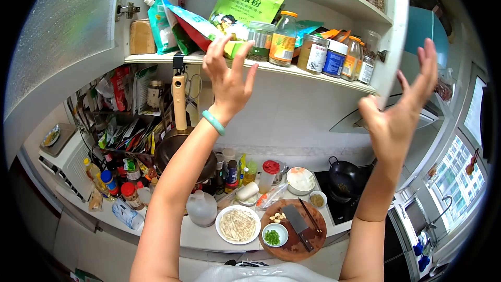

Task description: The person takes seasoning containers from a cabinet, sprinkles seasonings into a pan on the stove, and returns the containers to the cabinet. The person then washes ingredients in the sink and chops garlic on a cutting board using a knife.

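My left hand (227, 81), a green bangle on its wrist, is raised to the lower shelf of an open wall cabinet. Its fingers are apart in front of a green pepper powder bag (249, 1) and other bags; whether the fingertips touch them I cannot tell. Just right of that hand stand a lidded jar (260, 40) and an orange-capped jar (283, 39). My right hand (396, 120), slightly blurred, is held up with fingers spread beside the edge of the open right cabinet door (395, 36). Nothing shows in its grasp.
Several jars, among them a blue one (334, 58), line the shelf (308, 73). A frying pan (180, 149) hangs below. On the counter are a plate of pale strips (238, 224), a cutting board (313, 248) with a cleaver (297, 219), and a wok (344, 177) on the stove.
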A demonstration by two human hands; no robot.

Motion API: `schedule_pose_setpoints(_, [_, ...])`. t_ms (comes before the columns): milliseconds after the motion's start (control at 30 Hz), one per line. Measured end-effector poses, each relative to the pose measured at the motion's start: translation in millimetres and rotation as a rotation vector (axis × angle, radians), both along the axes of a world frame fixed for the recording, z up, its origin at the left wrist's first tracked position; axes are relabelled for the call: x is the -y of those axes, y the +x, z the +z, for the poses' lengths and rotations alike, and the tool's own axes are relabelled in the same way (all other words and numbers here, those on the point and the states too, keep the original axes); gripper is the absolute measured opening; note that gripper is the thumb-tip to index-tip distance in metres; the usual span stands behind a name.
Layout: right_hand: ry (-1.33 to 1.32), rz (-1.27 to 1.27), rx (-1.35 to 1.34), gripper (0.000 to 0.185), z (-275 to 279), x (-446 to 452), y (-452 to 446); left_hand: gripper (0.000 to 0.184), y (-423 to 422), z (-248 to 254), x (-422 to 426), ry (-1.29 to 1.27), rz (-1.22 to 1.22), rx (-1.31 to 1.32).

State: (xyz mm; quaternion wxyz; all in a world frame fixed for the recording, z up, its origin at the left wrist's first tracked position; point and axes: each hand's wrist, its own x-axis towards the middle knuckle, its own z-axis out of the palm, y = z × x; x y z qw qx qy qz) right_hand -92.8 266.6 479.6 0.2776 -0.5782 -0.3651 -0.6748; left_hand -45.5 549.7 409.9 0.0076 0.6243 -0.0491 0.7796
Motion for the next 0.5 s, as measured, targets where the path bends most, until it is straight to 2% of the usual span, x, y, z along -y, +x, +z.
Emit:
schedule_pose_setpoints(133, [0.122,-0.062,-0.001,0.097,-4,43,-21,0.042,0,10,35,0.181,-0.046,-0.041])
schedule_pose_setpoints(233, [0.147,-0.034,0.009,0.088,-10,90,-25,0.043,10,15,56,0.200,-0.103,-0.084])
schedule_pose_setpoints(300, [0.159,-0.116,-0.003,0.083,-15,125,-28,0.044,20,17,67,0.203,-0.125,-0.093])
schedule_pose_setpoints(333, [0.167,-0.229,-0.006,0.079,-20,146,-29,0.044,25,19,71,0.198,-0.134,-0.105])
schedule_pose_setpoints(433, [0.203,-0.306,-0.084,0.062,-33,202,-25,0.046,41,25,88,0.195,-0.170,-0.128])
schedule_pose_setpoints(467, [0.209,-0.317,-0.087,0.062,-39,218,-22,0.046,46,28,94,0.199,-0.180,-0.144])
schedule_pose_setpoints(500, [0.330,-0.270,-0.170,0.056,-46,233,-16,0.047,51,32,99,0.201,-0.188,-0.159])
